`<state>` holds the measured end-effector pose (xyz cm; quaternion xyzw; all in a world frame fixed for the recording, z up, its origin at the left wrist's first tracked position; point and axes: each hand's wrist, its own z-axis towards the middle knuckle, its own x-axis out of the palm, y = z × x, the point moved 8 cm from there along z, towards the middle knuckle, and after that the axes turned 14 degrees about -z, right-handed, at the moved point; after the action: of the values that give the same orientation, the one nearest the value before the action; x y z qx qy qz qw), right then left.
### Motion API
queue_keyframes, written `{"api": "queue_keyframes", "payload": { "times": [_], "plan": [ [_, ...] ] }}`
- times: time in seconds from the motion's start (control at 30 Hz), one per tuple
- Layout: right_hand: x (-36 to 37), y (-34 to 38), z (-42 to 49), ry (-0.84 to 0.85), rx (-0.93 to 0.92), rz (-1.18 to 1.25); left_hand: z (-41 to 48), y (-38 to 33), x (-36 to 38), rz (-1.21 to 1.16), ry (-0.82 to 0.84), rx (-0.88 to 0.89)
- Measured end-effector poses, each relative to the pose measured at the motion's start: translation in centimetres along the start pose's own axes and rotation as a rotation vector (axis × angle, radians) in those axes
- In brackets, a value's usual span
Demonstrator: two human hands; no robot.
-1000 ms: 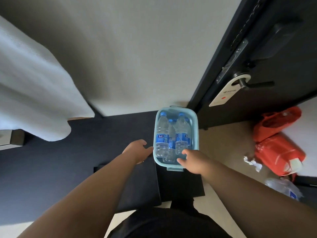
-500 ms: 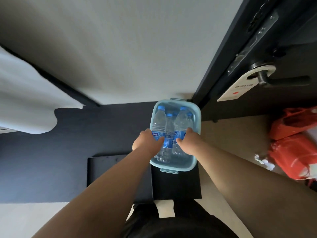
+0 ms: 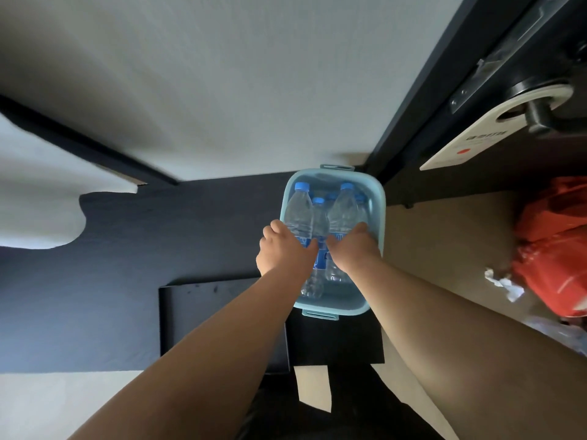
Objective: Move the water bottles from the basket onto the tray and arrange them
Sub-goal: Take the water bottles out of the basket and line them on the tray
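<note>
Basket: I saw a pale blue plastic basket (image 3: 378,214) with rounded corners and a clip handle at its far and near ends, standing on the dark surface (image 3: 158,242) at its right end, against the white wall.
Water bottles: clear plastic bottles (image 3: 317,217) with blue caps and blue labels stood upright and packed together in the basket; I counted at least four caps, with one at the far right partly hidden.
Left grip: my left hand (image 3: 282,249) was curled around the leftmost bottle at label height, fingers wrapped on its left side, grip closed on it.
Right grip: my right hand (image 3: 352,249) was wrapped around the tall bottle on the right, thumb near the middle bottle, grip closed on it.
Tray: a flat black tray (image 3: 203,312) with a low rim lay on the surface just left of and nearer than the basket, partly under my left forearm.
Floor: red bags (image 3: 552,249) and crumpled white paper (image 3: 505,282) lay on the beige floor at right.
</note>
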<state>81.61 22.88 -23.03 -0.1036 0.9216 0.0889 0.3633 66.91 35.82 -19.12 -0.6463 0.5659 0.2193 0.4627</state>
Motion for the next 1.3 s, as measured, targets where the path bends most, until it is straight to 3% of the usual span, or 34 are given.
{"api": "queue_keyframes", "payload": {
  "times": [0.27,0.57,0.77,0.9,1.3],
  "plan": [
    [0.2,-0.2,0.1,0.097,0.118,0.195,0.2,0.6,-0.3,-0.113,0.014,-0.023],
    [0.8,-0.9,-0.4,0.011,0.112,0.397,-0.1,0.8,-0.9,-0.181,0.047,-0.025],
    [1.6,-1.0,-1.2,0.034,0.136,0.363,-0.8,1.5,-0.9,-0.180,0.084,-0.003],
    [2.4,-1.8,-2.9,0.050,0.142,0.391,-1.9,2.5,-1.3,-0.283,0.122,-0.089],
    [0.6,-0.7,-10.3,-0.028,-0.026,0.314,-5.1,8.7,-8.2,-0.253,0.098,-0.105]
  ]
}}
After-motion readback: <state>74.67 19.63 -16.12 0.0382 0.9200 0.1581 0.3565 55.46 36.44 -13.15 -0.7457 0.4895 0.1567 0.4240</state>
